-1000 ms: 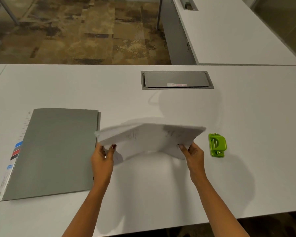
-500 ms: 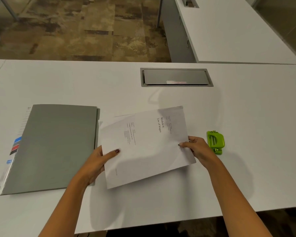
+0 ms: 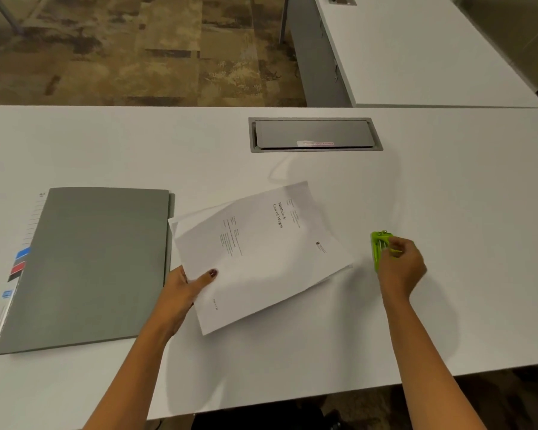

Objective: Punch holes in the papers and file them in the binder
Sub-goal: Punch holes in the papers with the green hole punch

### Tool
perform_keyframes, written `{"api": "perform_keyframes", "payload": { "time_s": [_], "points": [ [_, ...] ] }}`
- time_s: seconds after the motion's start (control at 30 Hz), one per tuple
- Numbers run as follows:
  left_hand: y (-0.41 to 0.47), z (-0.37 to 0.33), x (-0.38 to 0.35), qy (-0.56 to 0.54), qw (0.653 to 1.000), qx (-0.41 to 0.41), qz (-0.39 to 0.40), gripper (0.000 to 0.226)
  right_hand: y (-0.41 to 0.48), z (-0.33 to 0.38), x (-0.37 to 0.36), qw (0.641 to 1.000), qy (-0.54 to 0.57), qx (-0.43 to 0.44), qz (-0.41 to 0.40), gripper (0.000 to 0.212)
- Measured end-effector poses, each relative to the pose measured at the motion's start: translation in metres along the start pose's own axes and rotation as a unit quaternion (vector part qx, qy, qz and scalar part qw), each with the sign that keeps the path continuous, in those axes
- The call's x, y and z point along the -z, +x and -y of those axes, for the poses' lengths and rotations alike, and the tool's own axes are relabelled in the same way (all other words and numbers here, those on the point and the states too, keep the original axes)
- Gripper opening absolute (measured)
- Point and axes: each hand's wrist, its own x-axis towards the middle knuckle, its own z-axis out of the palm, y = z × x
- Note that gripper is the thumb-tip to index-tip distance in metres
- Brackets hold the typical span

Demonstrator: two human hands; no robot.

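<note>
Binder of flat grey card (image 3: 87,265) lies closed at the left of the frame on the white table (image 3: 448,197), with blue, red and dark index tabs (image 3: 19,262) sticking out along its left edge. Just right of its lower half comes the left hand (image 3: 180,293), which pinches the stack of white printed papers (image 3: 261,252) at the near left edge, its thumb laid on the top sheet and its fingers hidden beneath. The papers lie skewed at the middle of the frame, their left corner touching or overlapping the binder's right edge, and the top page reads "Module 8, Law of Wages". Above them, at the upper middle, a grey rectangular cable hatch (image 3: 314,135) is set into the tabletop. To the right of the papers, and apart from them, the small lime-green plastic hole punch (image 3: 378,246) sits on the table, with the right hand (image 3: 401,268) on it, fingers curled over its right side in a grip. A second white desk (image 3: 416,51) fills the upper right of the frame.
</note>
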Motion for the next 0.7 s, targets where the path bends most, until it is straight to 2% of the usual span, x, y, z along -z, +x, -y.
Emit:
{"api": "perform_keyframes", "payload": {
  "time_s": [0.1,0.27,0.4,0.53,0.63,0.7],
  "points": [
    [-0.002,0.003,-0.006,-0.006,1.0,-0.011,-0.024,0.027,0.011,-0.01,0.0,0.995,-0.062,-0.07,-0.02,0.038],
    [-0.005,0.009,-0.012,-0.014,0.999,-0.018,-0.049,0.037,0.022,-0.013,-0.007,0.981,-0.115,-0.149,0.057,0.06],
    [-0.005,0.011,-0.015,-0.013,0.998,-0.026,-0.058,0.041,0.027,-0.017,-0.011,0.974,-0.152,-0.141,0.089,0.051],
    [-0.004,0.01,-0.017,-0.012,0.997,-0.031,-0.067,0.041,0.035,-0.019,-0.011,0.968,-0.147,-0.176,0.1,0.047],
    [-0.004,0.008,-0.018,-0.014,0.996,-0.039,-0.076,0.042,0.033,-0.013,-0.007,0.971,-0.067,-0.186,0.133,0.03],
    [-0.003,0.007,-0.02,-0.015,0.995,-0.047,-0.086,0.041,0.026,-0.01,-0.001,0.966,-0.002,-0.219,0.134,0.028]
  ]
}}
